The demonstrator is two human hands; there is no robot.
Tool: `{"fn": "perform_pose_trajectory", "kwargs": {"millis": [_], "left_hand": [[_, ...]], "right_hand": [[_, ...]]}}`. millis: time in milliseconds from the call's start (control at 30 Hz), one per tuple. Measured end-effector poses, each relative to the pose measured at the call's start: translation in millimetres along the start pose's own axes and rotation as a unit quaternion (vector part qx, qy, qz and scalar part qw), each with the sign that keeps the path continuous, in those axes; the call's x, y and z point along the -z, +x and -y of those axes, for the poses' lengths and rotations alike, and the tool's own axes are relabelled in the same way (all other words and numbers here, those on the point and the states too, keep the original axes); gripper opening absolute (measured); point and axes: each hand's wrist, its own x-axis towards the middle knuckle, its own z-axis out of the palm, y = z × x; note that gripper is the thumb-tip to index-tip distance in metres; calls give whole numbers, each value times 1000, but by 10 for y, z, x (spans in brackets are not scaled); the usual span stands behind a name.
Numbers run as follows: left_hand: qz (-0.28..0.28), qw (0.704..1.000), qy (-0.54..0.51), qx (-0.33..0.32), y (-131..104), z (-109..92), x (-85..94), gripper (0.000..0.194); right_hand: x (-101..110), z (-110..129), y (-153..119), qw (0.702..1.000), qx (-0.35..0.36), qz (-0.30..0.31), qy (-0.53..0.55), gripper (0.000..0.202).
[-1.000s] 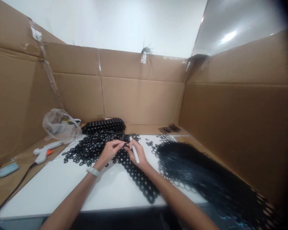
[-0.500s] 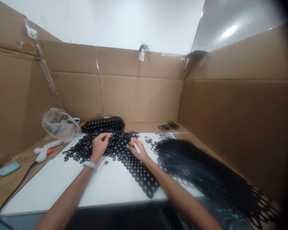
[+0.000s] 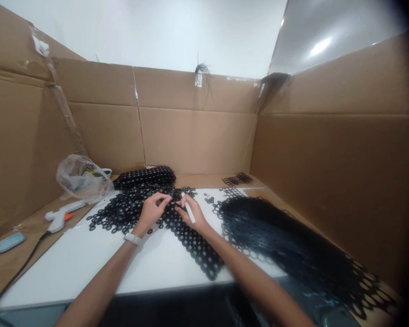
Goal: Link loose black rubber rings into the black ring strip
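Note:
My right hand (image 3: 194,213) is closed round a slim white pen-like stick (image 3: 188,208), which lies slanted across the fingers. Close beside it, my left hand (image 3: 154,210) has thumb and fingertips pinched together. Whatever sits in that pinch is too small to make out. Both hands are over a black sheet of joined rings (image 3: 197,247), which runs down toward the front edge of the white board (image 3: 88,268). Loose black rings (image 3: 112,213) lie heaped to the left of my left hand, with a single ring (image 3: 150,231) just below it.
Behind the heap lies a rolled black ring mesh (image 3: 146,176). A larger black mesh (image 3: 276,231) spreads over the right side. At left are a plastic bag (image 3: 83,179), a white glue gun (image 3: 58,218) with its cord, and a light-blue case (image 3: 9,242). Cardboard walls (image 3: 197,136) surround the board.
My left hand has moved right, close to my right hand. The white stick has turned more upright in my right hand. The view has shifted slightly.

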Motion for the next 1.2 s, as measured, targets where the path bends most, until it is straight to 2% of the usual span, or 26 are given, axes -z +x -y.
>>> {"fn": "perform_pose_trajectory", "kwargs": {"millis": [167, 267, 333, 433, 500, 600, 700, 800, 967, 1100, 1200], "left_hand": [[-75, 994, 2, 77, 49, 163, 52, 47], [-138, 984, 29, 105, 78, 273, 192, 52], [-150, 982, 53, 106, 88, 325, 309, 48], [-129, 984, 91, 77, 78, 311, 407, 37], [-121, 986, 111, 42, 54, 230, 384, 36], [-90, 989, 118, -12, -10, 54, 253, 37], [-6, 994, 97, -52, -80, -80, 94, 30], [53, 994, 72, -60, -111, -106, -34, 26], [41, 999, 35, -9, -104, -43, -129, 32], [28, 999, 15, 26, -103, -22, -164, 34], [-8, 999, 14, 49, -63, 44, -155, 36]], "right_hand": [[-50, -88, 19, 999, -21, -22, 18, 27], [-6, -124, 14, 999, -30, -16, 20, 27], [63, -124, 9, 999, -29, -7, 19, 26], [160, -107, 5, 998, -50, 22, 36, 25], [181, -107, 1, 994, -80, 30, 65, 28], [142, -146, -13, 989, -111, 8, 102, 33], [74, -199, -23, 984, -125, -21, 129, 40], [22, -216, -12, 979, -129, -41, 153, 43], [-21, -136, 10, 979, -103, -55, 165, 44], [-47, -26, -8, 987, -79, -72, 117, 36], [-59, 37, -23, 990, -73, -64, 98, 35]]}}
